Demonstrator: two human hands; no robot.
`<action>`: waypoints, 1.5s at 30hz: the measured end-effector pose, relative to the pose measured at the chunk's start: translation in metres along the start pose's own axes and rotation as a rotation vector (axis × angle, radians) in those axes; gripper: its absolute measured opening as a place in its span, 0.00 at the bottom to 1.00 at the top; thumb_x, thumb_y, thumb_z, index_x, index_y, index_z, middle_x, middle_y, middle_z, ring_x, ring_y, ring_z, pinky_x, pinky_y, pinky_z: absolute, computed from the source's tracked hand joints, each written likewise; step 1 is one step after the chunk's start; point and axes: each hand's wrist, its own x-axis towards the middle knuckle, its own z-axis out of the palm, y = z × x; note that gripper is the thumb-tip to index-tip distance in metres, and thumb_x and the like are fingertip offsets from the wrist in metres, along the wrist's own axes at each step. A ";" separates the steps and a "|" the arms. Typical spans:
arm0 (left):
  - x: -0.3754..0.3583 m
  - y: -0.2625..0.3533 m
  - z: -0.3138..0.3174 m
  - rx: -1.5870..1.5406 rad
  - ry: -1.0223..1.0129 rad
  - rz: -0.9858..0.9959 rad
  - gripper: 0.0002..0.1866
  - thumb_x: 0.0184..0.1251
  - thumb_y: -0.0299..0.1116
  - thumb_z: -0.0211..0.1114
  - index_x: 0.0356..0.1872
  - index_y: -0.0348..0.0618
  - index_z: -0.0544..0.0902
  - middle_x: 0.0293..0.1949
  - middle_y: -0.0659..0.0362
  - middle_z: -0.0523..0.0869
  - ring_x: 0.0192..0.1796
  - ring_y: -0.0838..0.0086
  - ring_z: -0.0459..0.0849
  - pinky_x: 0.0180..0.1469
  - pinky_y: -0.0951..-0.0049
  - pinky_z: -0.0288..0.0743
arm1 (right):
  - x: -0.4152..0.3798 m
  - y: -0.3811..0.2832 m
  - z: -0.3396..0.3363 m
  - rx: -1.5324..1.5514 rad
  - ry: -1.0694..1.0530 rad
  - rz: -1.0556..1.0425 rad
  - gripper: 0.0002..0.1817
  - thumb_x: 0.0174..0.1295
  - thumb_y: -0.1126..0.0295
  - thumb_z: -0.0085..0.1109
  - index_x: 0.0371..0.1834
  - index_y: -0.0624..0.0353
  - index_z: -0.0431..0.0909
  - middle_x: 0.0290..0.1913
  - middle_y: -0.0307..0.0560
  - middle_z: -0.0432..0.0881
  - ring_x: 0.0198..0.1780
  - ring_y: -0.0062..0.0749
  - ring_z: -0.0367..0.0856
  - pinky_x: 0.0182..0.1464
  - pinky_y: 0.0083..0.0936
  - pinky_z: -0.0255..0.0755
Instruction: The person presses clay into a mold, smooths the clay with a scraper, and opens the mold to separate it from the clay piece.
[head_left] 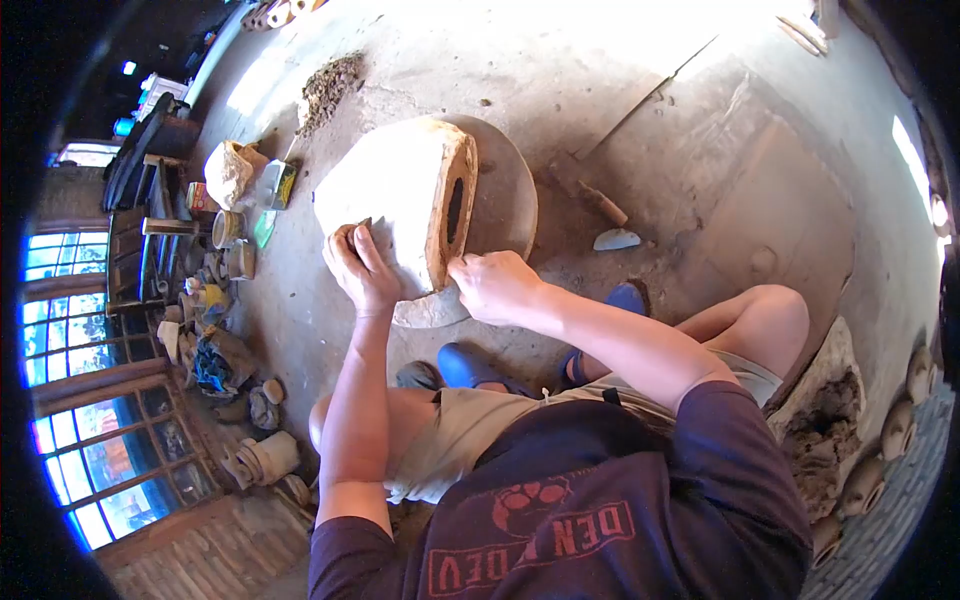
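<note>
A large pale block-like form with a brown edge and a dark slot on its right side rests on a round grey disc. Near its lower left, my left hand touches the pale surface, fingers bent around something small and dark that I cannot make out. My right hand is closed at the lower end of the slotted edge, its fingertips pinched against the rim. Whatever those fingertips hold is hidden.
Right of the disc lie a wooden-handled tool and a pale half-round piece. Pots, bags and boxes line the left side. A clay-filled sack stands at lower right. Crumbled clay lies behind.
</note>
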 end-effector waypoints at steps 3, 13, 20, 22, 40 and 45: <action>0.001 -0.003 -0.001 -0.016 -0.014 -0.003 0.17 0.85 0.40 0.55 0.49 0.33 0.80 0.47 0.46 0.82 0.52 0.52 0.79 0.59 0.54 0.71 | 0.000 0.018 -0.003 0.561 0.102 0.218 0.17 0.75 0.57 0.60 0.40 0.63 0.85 0.30 0.55 0.88 0.36 0.36 0.91 0.40 0.32 0.82; 0.005 -0.009 -0.004 -0.052 -0.023 0.017 0.13 0.83 0.36 0.56 0.48 0.34 0.80 0.45 0.48 0.82 0.51 0.51 0.78 0.58 0.55 0.72 | 0.035 0.054 -0.019 1.470 0.071 0.548 0.22 0.72 0.69 0.64 0.67 0.64 0.82 0.31 0.39 0.82 0.27 0.16 0.74 0.28 0.19 0.69; 0.007 -0.015 -0.003 -0.060 -0.028 0.048 0.13 0.83 0.36 0.56 0.48 0.34 0.79 0.44 0.47 0.81 0.49 0.52 0.79 0.56 0.55 0.72 | 0.009 0.031 0.007 0.493 -0.048 0.135 0.24 0.64 0.65 0.57 0.62 0.59 0.84 0.44 0.70 0.88 0.50 0.61 0.89 0.56 0.51 0.81; 0.008 -0.014 -0.004 -0.071 -0.031 0.053 0.12 0.83 0.35 0.56 0.47 0.34 0.79 0.44 0.47 0.81 0.49 0.52 0.79 0.55 0.55 0.72 | 0.015 0.033 -0.012 0.295 -0.050 0.146 0.25 0.64 0.64 0.57 0.63 0.57 0.84 0.42 0.68 0.89 0.46 0.60 0.90 0.53 0.52 0.83; 0.005 -0.010 -0.001 -0.060 -0.010 -0.003 0.12 0.83 0.36 0.57 0.48 0.35 0.79 0.44 0.49 0.82 0.50 0.53 0.78 0.57 0.56 0.72 | 0.018 0.038 0.002 0.872 -0.229 0.202 0.34 0.64 0.68 0.60 0.76 0.63 0.73 0.30 0.39 0.86 0.32 0.19 0.80 0.37 0.22 0.74; 0.003 -0.010 -0.001 -0.035 0.008 0.016 0.12 0.82 0.35 0.57 0.47 0.35 0.79 0.45 0.48 0.82 0.50 0.52 0.79 0.57 0.55 0.72 | 0.037 0.059 -0.006 0.288 0.076 0.315 0.18 0.63 0.67 0.55 0.48 0.69 0.85 0.43 0.68 0.90 0.48 0.59 0.91 0.52 0.45 0.84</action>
